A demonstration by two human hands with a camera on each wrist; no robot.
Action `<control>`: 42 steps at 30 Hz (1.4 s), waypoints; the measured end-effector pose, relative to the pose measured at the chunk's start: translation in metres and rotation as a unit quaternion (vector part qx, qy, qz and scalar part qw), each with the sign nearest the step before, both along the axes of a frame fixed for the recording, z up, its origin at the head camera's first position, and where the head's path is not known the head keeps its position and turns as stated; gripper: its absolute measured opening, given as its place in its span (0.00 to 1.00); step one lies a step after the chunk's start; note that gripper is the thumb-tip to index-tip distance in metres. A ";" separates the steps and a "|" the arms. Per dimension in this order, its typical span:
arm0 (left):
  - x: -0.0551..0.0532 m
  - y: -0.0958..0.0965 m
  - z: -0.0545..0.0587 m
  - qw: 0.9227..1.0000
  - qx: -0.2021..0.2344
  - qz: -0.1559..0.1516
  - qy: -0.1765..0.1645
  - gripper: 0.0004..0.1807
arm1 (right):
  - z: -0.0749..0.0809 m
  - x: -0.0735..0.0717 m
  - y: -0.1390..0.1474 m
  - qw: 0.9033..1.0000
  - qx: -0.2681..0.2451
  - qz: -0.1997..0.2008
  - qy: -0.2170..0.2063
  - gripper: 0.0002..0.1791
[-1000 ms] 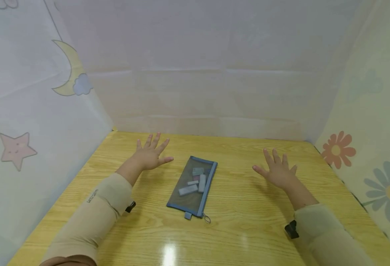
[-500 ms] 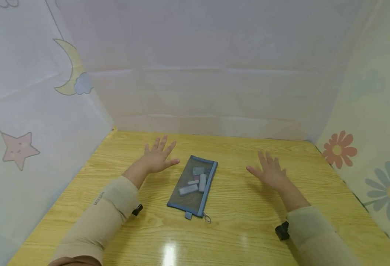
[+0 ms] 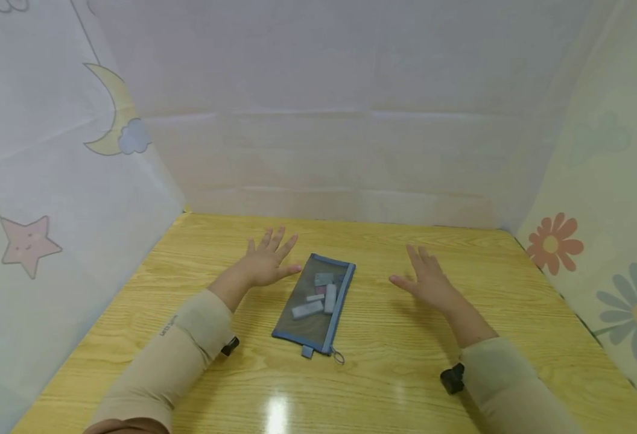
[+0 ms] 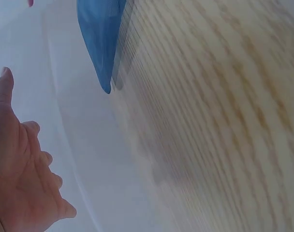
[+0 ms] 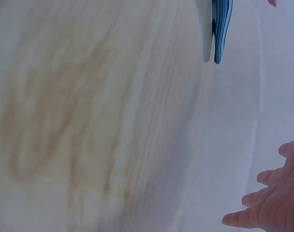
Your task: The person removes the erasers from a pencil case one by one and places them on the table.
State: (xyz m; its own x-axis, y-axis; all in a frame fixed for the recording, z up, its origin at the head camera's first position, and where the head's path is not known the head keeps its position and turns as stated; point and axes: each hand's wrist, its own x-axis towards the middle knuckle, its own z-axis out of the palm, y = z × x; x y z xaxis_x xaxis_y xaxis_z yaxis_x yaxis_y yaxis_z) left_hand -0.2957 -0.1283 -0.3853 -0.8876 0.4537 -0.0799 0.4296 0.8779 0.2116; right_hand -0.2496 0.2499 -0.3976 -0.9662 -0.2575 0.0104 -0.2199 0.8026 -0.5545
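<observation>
Where the head view looks down, a flat rectangular mesh pouch [image 3: 315,304] lies on the bench [image 3: 405,367], a glossy yellow wood-grain top with a bright glare spot near its front edge. Its dark see-through netting is edged in blue fabric, with a blue zip along its right long side and a small metal ring at the near corner; through the mesh show several small pale blocks, grey-blue and one pinkish. On its left the left hand [image 3: 266,263] hovers or rests with fingers spread and straight, the thumb tip just beside the pouch's far left edge, holding nothing. On its right the right hand [image 3: 429,280] is likewise flat and spread, fingers straight, near the pouch but apart from it, gripping nothing. Both forearms wear smooth beige sleeves, each with a small black clip at the wrist. Thin printed sheeting walls the bench: a moon, cloud and star on the left, daisies on the right. From the left wrist view, blurred wood grain fills the picture, a blue corner of the pouch [image 4: 101,38] at the top, and the left hand [image 4: 21,179] with relaxed open fingers. From the right wrist view, equally blurred, the pouch's blue edge [image 5: 219,29] shows at the top and the open fingers of the right hand [image 5: 275,208] at the lower right.
</observation>
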 end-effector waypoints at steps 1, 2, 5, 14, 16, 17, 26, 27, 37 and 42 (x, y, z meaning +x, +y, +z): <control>0.000 0.001 0.000 1.000 0.000 -0.002 -0.001 0.43 | 0.001 0.000 -0.002 1.000 -0.006 0.004 0.001 0.53; 0.001 0.003 0.000 1.000 -0.001 -0.005 -0.001 0.43 | 0.001 0.001 -0.003 1.000 -0.012 0.009 0.003 0.53; 0.002 0.008 0.000 1.000 -0.008 -0.017 -0.003 0.44 | 0.002 0.001 -0.008 0.999 -0.025 0.019 0.003 0.52; 0.009 0.023 0.002 0.999 -0.020 -0.045 -0.004 0.46 | -0.001 0.003 -0.020 0.999 -0.032 0.030 -0.005 0.52; 0.010 0.026 0.002 0.998 -0.026 -0.049 -0.009 0.45 | -0.002 0.003 -0.022 0.999 -0.034 0.031 -0.008 0.53; 0.011 0.028 0.003 0.998 -0.026 -0.053 -0.011 0.45 | -0.002 0.004 -0.023 0.999 -0.033 0.032 -0.009 0.53; 0.013 0.040 -0.003 0.996 -0.054 -0.075 -0.019 0.47 | -0.002 0.007 -0.035 0.998 -0.037 0.044 -0.011 0.52; 0.014 0.041 -0.004 0.995 -0.057 -0.076 -0.022 0.47 | -0.002 0.008 -0.036 0.998 -0.038 0.047 -0.012 0.52; 0.020 0.053 -0.012 0.991 -0.069 -0.115 -0.025 0.47 | 0.002 0.012 -0.043 0.997 -0.023 0.069 -0.008 0.49; 0.022 0.057 -0.017 0.990 -0.075 -0.121 -0.025 0.48 | 0.002 0.014 -0.046 0.996 -0.027 0.080 -0.009 0.49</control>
